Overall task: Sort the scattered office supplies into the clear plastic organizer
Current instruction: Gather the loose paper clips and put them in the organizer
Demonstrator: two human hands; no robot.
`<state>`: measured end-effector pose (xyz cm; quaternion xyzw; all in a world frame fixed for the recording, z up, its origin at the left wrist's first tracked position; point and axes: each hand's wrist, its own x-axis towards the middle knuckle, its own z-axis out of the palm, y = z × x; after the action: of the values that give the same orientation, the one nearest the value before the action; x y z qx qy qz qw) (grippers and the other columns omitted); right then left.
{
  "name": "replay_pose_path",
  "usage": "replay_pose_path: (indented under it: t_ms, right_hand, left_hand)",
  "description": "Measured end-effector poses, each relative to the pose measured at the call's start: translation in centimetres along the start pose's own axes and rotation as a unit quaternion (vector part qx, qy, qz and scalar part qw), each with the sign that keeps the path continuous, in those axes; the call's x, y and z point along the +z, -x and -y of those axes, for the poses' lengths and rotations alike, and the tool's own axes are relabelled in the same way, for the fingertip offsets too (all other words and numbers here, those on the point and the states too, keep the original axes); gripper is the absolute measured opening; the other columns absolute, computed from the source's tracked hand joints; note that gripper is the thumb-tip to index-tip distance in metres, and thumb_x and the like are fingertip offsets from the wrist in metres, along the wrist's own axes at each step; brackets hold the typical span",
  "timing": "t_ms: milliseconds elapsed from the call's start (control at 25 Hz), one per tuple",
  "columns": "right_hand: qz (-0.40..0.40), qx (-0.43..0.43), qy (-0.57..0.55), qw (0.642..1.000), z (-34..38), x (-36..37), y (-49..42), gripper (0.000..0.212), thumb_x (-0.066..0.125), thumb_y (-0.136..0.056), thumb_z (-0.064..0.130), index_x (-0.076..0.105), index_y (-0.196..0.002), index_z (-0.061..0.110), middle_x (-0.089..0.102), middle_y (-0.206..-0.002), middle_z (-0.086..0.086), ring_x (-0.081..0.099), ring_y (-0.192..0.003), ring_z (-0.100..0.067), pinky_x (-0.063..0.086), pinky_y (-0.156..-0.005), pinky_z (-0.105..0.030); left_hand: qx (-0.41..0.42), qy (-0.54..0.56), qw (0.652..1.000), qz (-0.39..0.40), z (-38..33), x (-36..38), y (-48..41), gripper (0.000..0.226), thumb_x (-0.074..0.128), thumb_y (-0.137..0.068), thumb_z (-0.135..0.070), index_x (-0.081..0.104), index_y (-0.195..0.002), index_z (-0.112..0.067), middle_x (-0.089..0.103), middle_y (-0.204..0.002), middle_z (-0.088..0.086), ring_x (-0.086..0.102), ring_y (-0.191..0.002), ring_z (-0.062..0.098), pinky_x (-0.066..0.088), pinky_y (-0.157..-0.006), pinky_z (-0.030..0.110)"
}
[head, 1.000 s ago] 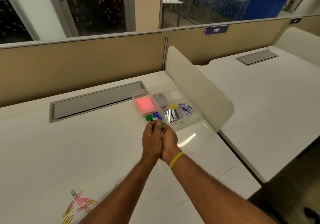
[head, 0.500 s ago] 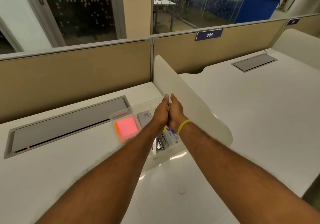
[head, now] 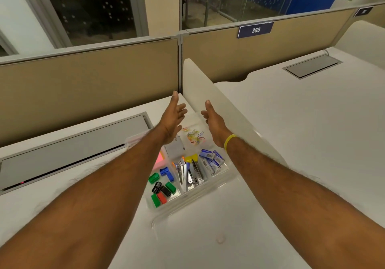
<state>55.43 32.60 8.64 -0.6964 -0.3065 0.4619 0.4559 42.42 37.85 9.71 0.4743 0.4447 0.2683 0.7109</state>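
Note:
The clear plastic organizer [head: 226,176] lies on the white desk below my forearms. Coloured paper clips [head: 194,136] sit in its far compartment, between my wrists. Coloured binder clips [head: 163,186] fill the near left compartment, staplers [head: 190,171] the middle one, and blue staple boxes [head: 212,160] the right one. A pink sticky pad [head: 159,160] shows partly under my left forearm. My left hand [head: 171,120] and my right hand [head: 212,121] hover above the far end of the organizer, palms facing each other, fingers spread, holding nothing.
A white curved divider panel [head: 229,114] stands just right of the organizer. A grey cable hatch [head: 73,143] is set into the desk at left. Tan partition walls [head: 89,85] close the back. A second desk [head: 312,133] lies beyond the divider.
My hands were pressed together around paper clips; they have parted and opened, and the paper clips now lie in the organizer's far compartment. The view has moved closer to the organizer.

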Motion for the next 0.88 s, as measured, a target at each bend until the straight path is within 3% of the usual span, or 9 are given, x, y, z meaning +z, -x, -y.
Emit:
replay_pose_path:
  t_ms: [160, 200, 280, 360, 440, 520, 600, 880]
  right_hand:
    - [0.001, -0.076, 0.134, 0.988, -0.7, 0.2, 2.1, 0.068, 0.027, -0.093, 0.067, 0.063, -0.117, 0.014, 0.067, -0.112, -0.014, 0.065, -0.101, -0.031, 0.052, -0.093, -0.046]
    - [0.010, -0.104, 0.177, 0.979, -1.0, 0.2, 2.9, 0.063, 0.029, -0.094, 0.065, 0.063, -0.116, 0.016, 0.067, -0.113, -0.011, 0.064, -0.103, -0.029, 0.051, -0.094, -0.044]
    - [0.031, -0.146, 0.248, 0.957, -2.1, 0.2, 4.8, 0.057, 0.039, -0.095, 0.059, 0.054, -0.131, 0.018, 0.056, -0.134, -0.006, 0.053, -0.122, -0.023, 0.042, -0.105, -0.039]
    - [0.050, -0.186, 0.306, 0.932, -2.9, 0.4, 6.8, 0.060, 0.048, -0.094, 0.052, 0.044, -0.142, 0.016, 0.043, -0.147, -0.004, 0.040, -0.135, -0.020, 0.032, -0.113, -0.035]
    - [0.063, -0.221, 0.362, 0.904, -3.5, 1.1, 8.8, 0.063, 0.052, -0.094, 0.048, 0.039, -0.145, 0.015, 0.036, -0.152, -0.005, 0.031, -0.141, -0.020, 0.026, -0.117, -0.035]
    - [0.061, -0.246, 0.409, 0.877, -4.0, 2.2, 11.3, 0.065, 0.054, -0.093, 0.048, 0.036, -0.147, 0.017, 0.031, -0.156, -0.006, 0.023, -0.145, -0.021, 0.021, -0.119, -0.037]
    - [0.062, -0.260, 0.440, 0.857, -4.7, 3.5, 13.9, 0.068, 0.054, -0.092, 0.050, 0.032, -0.149, 0.019, 0.025, -0.158, -0.006, 0.018, -0.147, -0.022, 0.019, -0.120, -0.039]
    - [0.066, -0.303, 0.502, 0.807, -8.4, 8.5, 22.3, 0.075, 0.052, -0.091, 0.054, 0.020, -0.153, 0.025, 0.012, -0.162, -0.003, 0.007, -0.150, -0.023, 0.007, -0.120, -0.042]
  left_hand:
    - [0.048, -0.123, 0.991, -0.004, 1.1, -1.3, 3.2, 0.079, 0.022, -0.090, -0.072, 0.030, -0.150, -0.021, 0.028, -0.157, 0.005, 0.024, -0.145, 0.022, 0.015, -0.115, 0.044]
    - [0.069, -0.150, 0.986, 0.001, 1.6, -1.7, 4.3, 0.077, 0.025, -0.090, -0.070, 0.029, -0.150, -0.021, 0.028, -0.157, 0.005, 0.025, -0.144, 0.020, 0.017, -0.113, 0.038]
    - [0.100, -0.245, 0.964, 0.003, 2.6, -2.7, 6.7, 0.082, 0.030, -0.086, -0.073, 0.029, -0.149, -0.021, 0.029, -0.157, 0.003, 0.028, -0.143, 0.020, 0.020, -0.112, 0.034]
    - [0.115, -0.399, 0.909, -0.023, 3.6, -4.0, 9.2, 0.091, 0.029, -0.080, -0.080, 0.030, -0.150, -0.021, 0.031, -0.156, 0.002, 0.029, -0.142, 0.020, 0.023, -0.114, 0.039]
    - [0.132, -0.540, 0.830, -0.046, 4.5, -5.5, 11.8, 0.099, 0.022, -0.073, -0.087, 0.028, -0.150, -0.025, 0.031, -0.156, 0.001, 0.028, -0.143, 0.022, 0.023, -0.114, 0.047]
    - [0.134, -0.625, 0.768, -0.044, 5.7, -7.5, 14.6, 0.108, 0.014, -0.065, -0.092, 0.022, -0.152, -0.028, 0.022, -0.160, 0.002, 0.019, -0.146, 0.024, 0.017, -0.116, 0.055]
    - [0.126, -0.658, 0.741, -0.039, 7.2, -9.6, 17.7, 0.106, 0.014, -0.067, -0.091, 0.015, -0.153, -0.029, 0.012, -0.162, 0.002, 0.008, -0.149, 0.024, 0.009, -0.117, 0.058]
    - [0.098, -0.698, 0.705, -0.084, 11.8, -16.1, 28.0, 0.104, 0.015, -0.068, -0.092, 0.005, -0.153, -0.033, -0.003, -0.163, 0.001, -0.007, -0.149, 0.023, -0.001, -0.117, 0.058]
